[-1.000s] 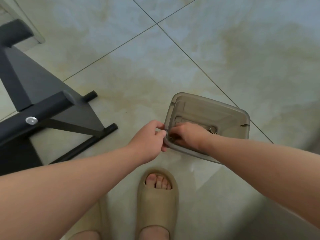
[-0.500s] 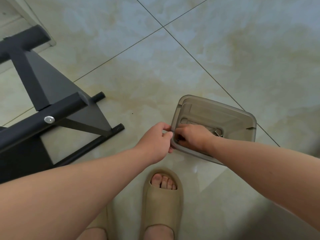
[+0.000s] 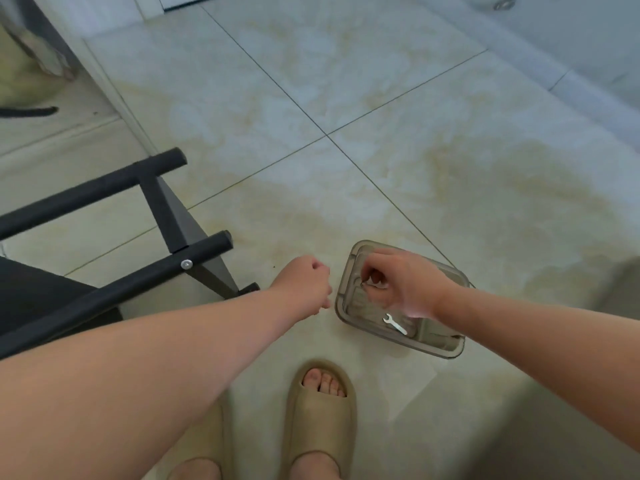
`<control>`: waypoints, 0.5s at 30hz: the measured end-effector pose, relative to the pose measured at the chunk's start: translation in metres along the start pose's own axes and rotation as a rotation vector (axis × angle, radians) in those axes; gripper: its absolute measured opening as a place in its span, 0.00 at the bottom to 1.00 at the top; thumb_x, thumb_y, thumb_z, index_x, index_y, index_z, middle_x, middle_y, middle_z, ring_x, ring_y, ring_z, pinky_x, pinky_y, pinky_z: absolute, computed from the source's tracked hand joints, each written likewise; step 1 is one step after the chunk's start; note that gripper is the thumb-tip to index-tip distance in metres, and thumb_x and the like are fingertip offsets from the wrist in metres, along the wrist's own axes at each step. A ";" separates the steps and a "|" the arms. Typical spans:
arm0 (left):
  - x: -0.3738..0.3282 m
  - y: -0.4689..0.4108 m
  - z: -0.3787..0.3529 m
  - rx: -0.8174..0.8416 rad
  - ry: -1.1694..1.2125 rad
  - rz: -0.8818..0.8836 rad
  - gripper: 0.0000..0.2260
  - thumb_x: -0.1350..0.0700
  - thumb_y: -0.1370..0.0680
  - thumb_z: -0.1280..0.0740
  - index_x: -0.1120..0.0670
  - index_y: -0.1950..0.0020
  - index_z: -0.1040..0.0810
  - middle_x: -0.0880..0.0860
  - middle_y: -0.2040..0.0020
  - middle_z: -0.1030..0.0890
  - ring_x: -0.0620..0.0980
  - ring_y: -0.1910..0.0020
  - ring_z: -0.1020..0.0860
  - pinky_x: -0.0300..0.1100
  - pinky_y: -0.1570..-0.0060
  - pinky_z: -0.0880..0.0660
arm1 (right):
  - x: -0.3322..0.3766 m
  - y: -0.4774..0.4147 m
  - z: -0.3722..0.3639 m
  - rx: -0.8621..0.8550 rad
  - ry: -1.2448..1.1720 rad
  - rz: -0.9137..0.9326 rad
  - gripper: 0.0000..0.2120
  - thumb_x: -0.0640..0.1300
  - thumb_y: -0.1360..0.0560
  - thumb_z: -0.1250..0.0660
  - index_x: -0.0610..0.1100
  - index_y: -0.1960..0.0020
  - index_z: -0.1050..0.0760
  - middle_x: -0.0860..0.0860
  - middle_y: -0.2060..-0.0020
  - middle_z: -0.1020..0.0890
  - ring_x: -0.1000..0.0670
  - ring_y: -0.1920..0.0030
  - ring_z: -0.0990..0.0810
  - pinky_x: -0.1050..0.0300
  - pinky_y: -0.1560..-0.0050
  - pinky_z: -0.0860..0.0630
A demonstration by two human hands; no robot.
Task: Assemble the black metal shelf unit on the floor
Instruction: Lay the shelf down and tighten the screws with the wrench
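Observation:
The black metal shelf frame (image 3: pixel 104 296) lies on the floor at the left, with a silver bolt head (image 3: pixel 186 264) in its near bar. A smoky clear plastic box (image 3: pixel 446 353) sits on the tiles at centre right, and a small silver wrench (image 3: pixel 394 323) lies inside it. My right hand (image 3: pixel 405 285) hovers over the box's left half, fingertips pinching a small dark fastener. My left hand (image 3: pixel 306 285) is a curled fist just left of the box, apart from it. Nothing shows in that fist.
My feet in beige slippers (image 3: pixel 320 414) stand just below the box. A white door frame (image 3: pixel 114 88) runs down at the upper left beside the shelf frame. A wall base (image 3: pixel 554 64) crosses the upper right. Pale tiled floor stretches beyond the box.
My left hand has let go of the box's edge and drawn back slightly. My right hand has risen out of the box, uncovering the wrench. The view has tilted up and away.

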State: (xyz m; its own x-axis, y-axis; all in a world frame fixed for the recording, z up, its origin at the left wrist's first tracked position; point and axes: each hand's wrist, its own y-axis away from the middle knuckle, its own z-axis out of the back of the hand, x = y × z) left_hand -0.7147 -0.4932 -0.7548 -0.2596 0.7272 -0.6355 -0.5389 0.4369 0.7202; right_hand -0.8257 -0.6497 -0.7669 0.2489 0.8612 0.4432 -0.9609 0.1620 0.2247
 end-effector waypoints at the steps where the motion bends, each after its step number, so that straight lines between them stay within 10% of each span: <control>1: -0.010 0.011 0.008 -0.001 0.101 0.034 0.09 0.56 0.17 0.44 0.56 0.47 0.25 0.55 0.55 0.20 0.53 0.64 0.20 0.42 0.61 0.24 | 0.014 0.002 0.015 -0.051 -0.027 0.001 0.04 0.43 0.27 0.31 0.46 0.52 0.21 0.60 0.63 0.28 0.54 0.61 0.28 0.55 0.58 0.29; 8: -0.049 0.092 0.079 0.161 0.642 0.106 0.22 0.46 0.15 0.46 0.63 0.41 0.24 0.62 0.50 0.16 0.59 0.52 0.16 0.52 0.49 0.20 | 0.128 0.016 0.093 -0.273 -0.185 0.137 0.03 0.39 0.26 0.28 0.44 0.53 0.20 0.53 0.60 0.23 0.49 0.62 0.22 0.49 0.57 0.22; 15: -0.038 0.154 0.139 0.074 0.764 0.075 0.19 0.52 0.15 0.46 0.62 0.53 0.22 0.57 0.65 0.19 0.50 0.71 0.21 0.39 0.71 0.25 | 0.229 0.005 0.101 -0.399 -0.435 0.052 0.08 0.40 0.24 0.30 0.53 0.54 0.21 0.58 0.62 0.21 0.60 0.64 0.23 0.72 0.64 0.30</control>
State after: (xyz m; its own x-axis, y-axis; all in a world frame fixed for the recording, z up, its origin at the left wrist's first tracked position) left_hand -0.6760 -0.3799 -0.5806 -0.7888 0.2007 -0.5810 -0.4503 0.4548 0.7683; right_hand -0.7611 -0.5009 -0.5766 0.1468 0.6101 0.7786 -0.9237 0.3661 -0.1127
